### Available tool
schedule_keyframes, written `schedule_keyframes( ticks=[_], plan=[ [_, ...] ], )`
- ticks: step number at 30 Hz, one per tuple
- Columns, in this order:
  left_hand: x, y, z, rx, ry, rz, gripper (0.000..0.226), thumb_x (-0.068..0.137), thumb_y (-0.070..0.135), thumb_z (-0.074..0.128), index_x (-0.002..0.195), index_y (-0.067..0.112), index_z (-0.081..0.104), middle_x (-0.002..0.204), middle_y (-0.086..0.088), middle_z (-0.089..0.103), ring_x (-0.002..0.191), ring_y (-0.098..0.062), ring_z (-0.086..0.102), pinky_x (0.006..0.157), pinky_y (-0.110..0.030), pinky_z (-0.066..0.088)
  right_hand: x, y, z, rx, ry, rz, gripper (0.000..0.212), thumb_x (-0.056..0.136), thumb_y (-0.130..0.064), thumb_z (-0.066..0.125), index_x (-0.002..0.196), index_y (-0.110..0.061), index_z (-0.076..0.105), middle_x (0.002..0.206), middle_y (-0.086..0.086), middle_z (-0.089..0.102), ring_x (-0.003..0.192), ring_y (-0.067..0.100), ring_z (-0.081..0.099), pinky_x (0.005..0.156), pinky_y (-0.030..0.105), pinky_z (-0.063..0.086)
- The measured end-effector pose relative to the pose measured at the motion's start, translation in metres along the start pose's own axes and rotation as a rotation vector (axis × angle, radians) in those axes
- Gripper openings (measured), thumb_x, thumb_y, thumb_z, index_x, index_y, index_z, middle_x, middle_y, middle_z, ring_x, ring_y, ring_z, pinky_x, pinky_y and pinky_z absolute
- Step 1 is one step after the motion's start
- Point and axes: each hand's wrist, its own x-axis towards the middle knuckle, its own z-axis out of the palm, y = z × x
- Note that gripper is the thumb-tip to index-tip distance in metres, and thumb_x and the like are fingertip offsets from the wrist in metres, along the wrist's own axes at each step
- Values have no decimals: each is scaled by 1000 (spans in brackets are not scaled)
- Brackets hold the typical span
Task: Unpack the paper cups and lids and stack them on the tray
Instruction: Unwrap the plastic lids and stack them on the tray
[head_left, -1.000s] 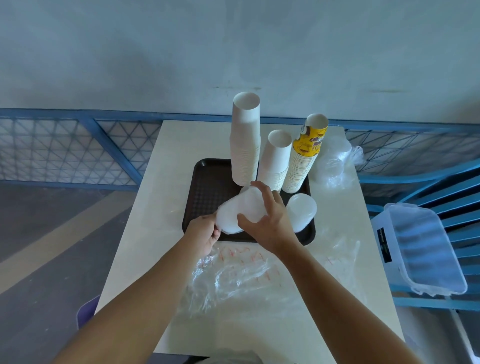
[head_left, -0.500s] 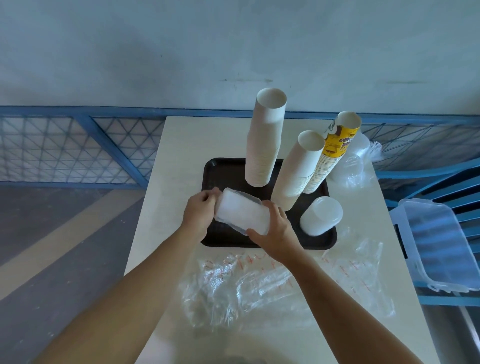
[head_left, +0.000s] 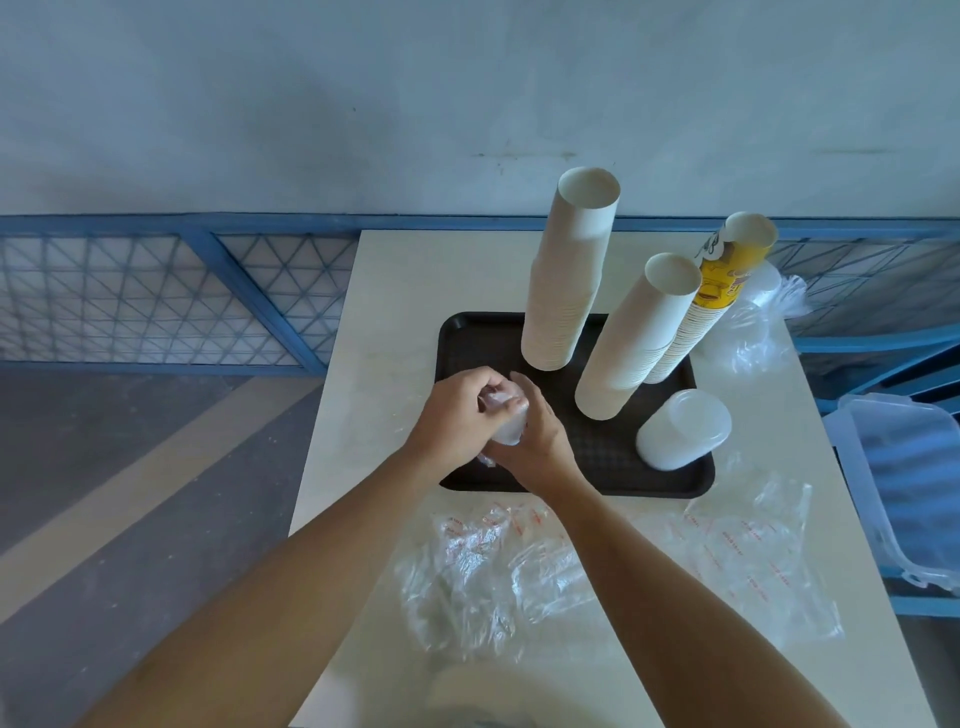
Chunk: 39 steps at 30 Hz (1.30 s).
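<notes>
Left hand (head_left: 454, 413) and right hand (head_left: 543, 444) both curl round the lids (head_left: 506, 423) over the tray (head_left: 602, 452), in front of the tallest cup stack (head_left: 566, 291).

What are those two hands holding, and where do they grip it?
A stack of clear lids: the left hand grips its upper end, the right hand wraps round its side.

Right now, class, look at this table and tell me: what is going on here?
A person's left hand and right hand grip a stack of clear lids over the near-left part of the black tray. Three cup stacks and another lid stack stand on the tray. Crumpled plastic wrappers lie on the table nearer the person.
</notes>
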Motion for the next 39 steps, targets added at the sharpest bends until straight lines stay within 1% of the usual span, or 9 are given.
schedule_keyframes(
  ticks=[3, 7, 11, 16, 22, 27, 30, 34, 39],
  plan=[
    [-7, -12, 0, 6, -12, 59, 57, 80, 47, 88, 129, 33, 62, 120, 11, 56, 104, -9, 60, 87, -17, 52, 0, 10, 2, -44, 25, -14, 80, 71, -27, 92, 138, -31, 48, 119, -18, 60, 110, 6, 60, 97, 33, 55],
    [-11, -42, -4, -52, -128, 28, 104, 73, 49, 91, 160, 35, 34, 154, 13, 40, 141, -11, 43, 110, -31, 48, 1, 22, 4, -55, 39, -67, 87, 68, -30, 95, 141, -25, 48, 124, -16, 57, 113, 7, 57, 92, 25, 53],
    [-7, -57, 1, -77, -179, -44, 94, 83, 39, 90, 161, 28, 39, 155, 10, 51, 139, -9, 49, 102, -11, 48, 5, 28, 8, -96, 21, -68, 86, 75, -42, 90, 145, -24, 44, 127, -16, 52, 115, 8, 52, 87, 13, 45],
    [-3, -68, 9, -70, -164, -93, 88, 78, 49, 91, 153, 31, 49, 135, 13, 63, 121, -9, 59, 88, -3, 45, 11, 35, 10, -143, -12, -26, 87, 72, -43, 92, 144, -23, 47, 126, -15, 54, 114, 4, 52, 92, 21, 49],
    [-1, -76, 18, -86, -214, -110, 90, 75, 44, 94, 152, 29, 49, 135, 11, 61, 128, -17, 58, 103, -29, 52, 13, 42, 15, -284, -6, -153, 91, 72, -40, 93, 144, -7, 48, 134, 9, 60, 124, 26, 58, 104, 53, 52],
    [-6, -73, 6, -151, -226, -53, 126, 67, 49, 98, 165, 39, 20, 163, 15, 37, 145, -7, 39, 116, -32, 44, 1, 46, 1, -305, -4, -206, 126, 71, -78, 73, 162, -11, 19, 162, 10, 29, 146, 31, 33, 116, 50, 31],
    [-7, -69, -4, -175, -224, -3, 122, 70, 51, 96, 165, 44, 18, 166, 17, 34, 146, 0, 37, 113, -24, 44, -4, 41, -12, -240, -32, -203, 116, 77, -69, 76, 164, -22, 17, 163, 0, 29, 148, 24, 32, 116, 41, 30],
    [-1, -67, -3, -110, -193, 17, 96, 78, 45, 91, 159, 30, 42, 156, 11, 50, 138, -6, 48, 107, -22, 52, 6, 38, -17, -194, -87, -193, 89, 82, -48, 83, 156, -26, 39, 148, -6, 53, 134, 15, 53, 106, 42, 55],
    [2, -71, 9, -79, -162, 15, 90, 79, 32, 93, 156, 26, 47, 148, 8, 58, 132, -7, 52, 98, -5, 46, 9, 39, -11, -174, -103, -153, 86, 78, -51, 85, 151, -26, 46, 141, -7, 61, 127, 11, 58, 104, 39, 56]
  ],
)
